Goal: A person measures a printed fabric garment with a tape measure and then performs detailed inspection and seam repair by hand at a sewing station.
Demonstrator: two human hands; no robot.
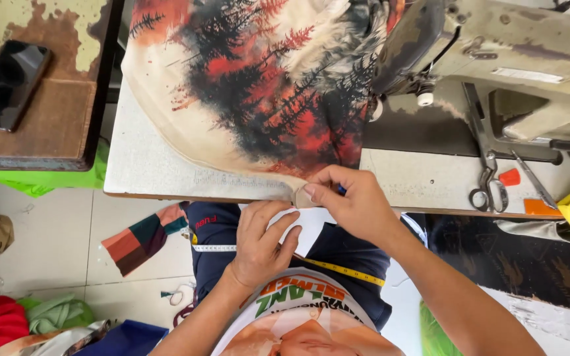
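Note:
A cream fabric (pixel 258 86) printed with red and black trees lies spread over the sewing table (pixel 146 171). At the table's front edge my right hand (pixel 354 204) pinches the fabric's hem, with something small and blue between the fingers. My left hand (pixel 262 240) sits just below the edge, fingers curled against a white piece of cloth over my lap. A yellow measuring tape (pixel 344 270) runs across my lap.
A worn sewing machine (pixel 509 59) stands at the right, with scissors (pixel 488 181), a small snipper and orange chalk pieces beside it. A dark phone (pixel 8 82) rests on a wooden table at left. Fabric scraps lie on the tiled floor below.

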